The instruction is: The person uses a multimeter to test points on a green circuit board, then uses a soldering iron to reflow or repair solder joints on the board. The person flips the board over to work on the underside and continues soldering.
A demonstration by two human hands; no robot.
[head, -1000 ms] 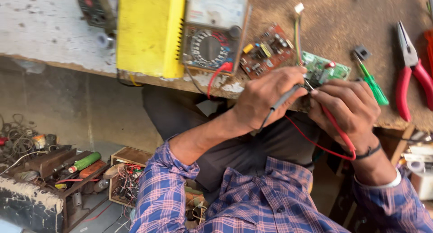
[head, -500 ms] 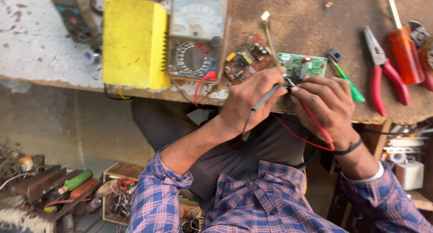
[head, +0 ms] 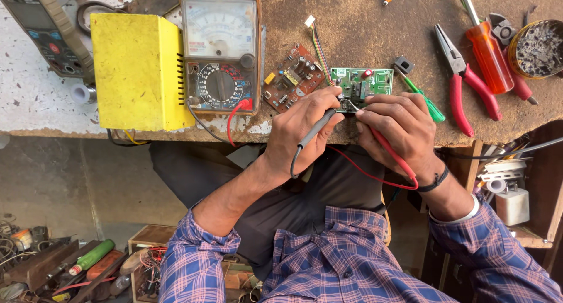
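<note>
Compared with half a second back, both hands sit lower and more central in view, and the bench fills more of the picture, so the head has tipped forward; the grips look unchanged.

Left hand [head: 302, 130] is curled shut around the black probe [head: 316, 129], pen-style, tip down on the near-left corner of the green board [head: 369, 83]. Right hand [head: 399, 127] is closed on the red probe [head: 384, 145], fingertips pressed together right at the board's near edge. Both wrists hang off the bench edge with nothing under them, forearms angled in from the near side.

Risk as I see it: the two tips are really close together, so a small wobble could bridge neighbouring pins. Also the board lies loose at the edge, so pushing might slide it. The red lead [head: 358, 168] loops under the wrists and could snag.

Further out: brown board [head: 293, 77] just left, meter [head: 220, 51], yellow box [head: 138, 71], green screwdriver [head: 425, 98] and pliers [head: 463, 86] to the right.
</note>
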